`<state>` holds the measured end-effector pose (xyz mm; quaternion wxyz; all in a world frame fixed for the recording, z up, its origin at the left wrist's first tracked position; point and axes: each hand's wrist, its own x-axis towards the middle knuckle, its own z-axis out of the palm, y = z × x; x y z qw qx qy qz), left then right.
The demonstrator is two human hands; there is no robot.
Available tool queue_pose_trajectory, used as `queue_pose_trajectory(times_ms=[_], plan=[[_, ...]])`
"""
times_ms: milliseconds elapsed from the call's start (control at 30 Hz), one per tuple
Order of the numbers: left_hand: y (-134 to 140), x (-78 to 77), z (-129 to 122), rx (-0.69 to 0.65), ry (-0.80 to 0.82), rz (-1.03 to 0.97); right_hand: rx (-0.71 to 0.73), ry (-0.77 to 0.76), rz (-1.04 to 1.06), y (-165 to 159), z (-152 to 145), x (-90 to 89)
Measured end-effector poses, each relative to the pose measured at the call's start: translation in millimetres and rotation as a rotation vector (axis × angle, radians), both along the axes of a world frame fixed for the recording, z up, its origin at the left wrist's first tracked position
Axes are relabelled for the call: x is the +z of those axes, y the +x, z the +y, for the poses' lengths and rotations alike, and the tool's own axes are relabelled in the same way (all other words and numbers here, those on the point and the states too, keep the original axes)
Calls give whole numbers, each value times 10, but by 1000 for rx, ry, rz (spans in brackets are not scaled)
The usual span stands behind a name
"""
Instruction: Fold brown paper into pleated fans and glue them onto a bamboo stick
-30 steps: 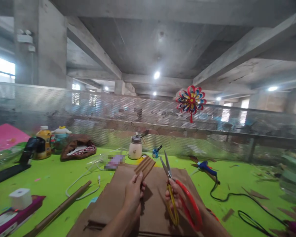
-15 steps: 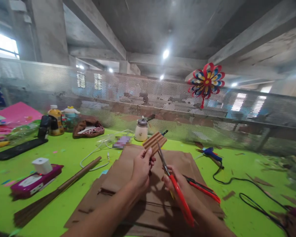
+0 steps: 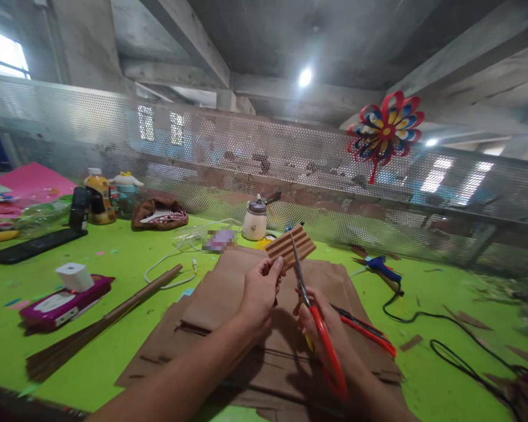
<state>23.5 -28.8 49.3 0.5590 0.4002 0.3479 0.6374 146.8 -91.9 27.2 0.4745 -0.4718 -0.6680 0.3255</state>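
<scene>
My left hand (image 3: pixel 261 293) pinches the lower left corner of a brown striped piece of cardboard (image 3: pixel 286 248), held up and tilted. In my right hand (image 3: pixel 319 319) is a pair of scissors (image 3: pixel 328 351) with red handles, its blades pointing up. The blades overlap the middle of the striped piece; I cannot tell how far any cut runs. Both hands are above a stack of brown paper sheets (image 3: pixel 220 293). Beside my right wrist, a red and black cutter (image 3: pixel 365 331) lies on the stack.
A blue glue gun (image 3: pixel 382 268) with a black cord lies at right. On the left are a purple power strip (image 3: pixel 66 305) with a white plug, a rolled brown paper (image 3: pixel 114 316) and a bottle (image 3: pixel 100 197). A jar (image 3: pixel 255 221) stands behind the stack, before a mesh partition (image 3: pixel 229 140).
The striped piece and both hands have shifted slightly right in view. The scissors' blades look closer together over the piece. The camera view has tilted a little.
</scene>
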Motion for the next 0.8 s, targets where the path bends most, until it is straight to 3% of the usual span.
queue_pose_trajectory(times_ms=[367,800], plan=[[9,-69,17,21,44,62,2,21,60,7,14,-81],[14,-60,10,-20,19,12,-131,-25,59,-32,-59,50]])
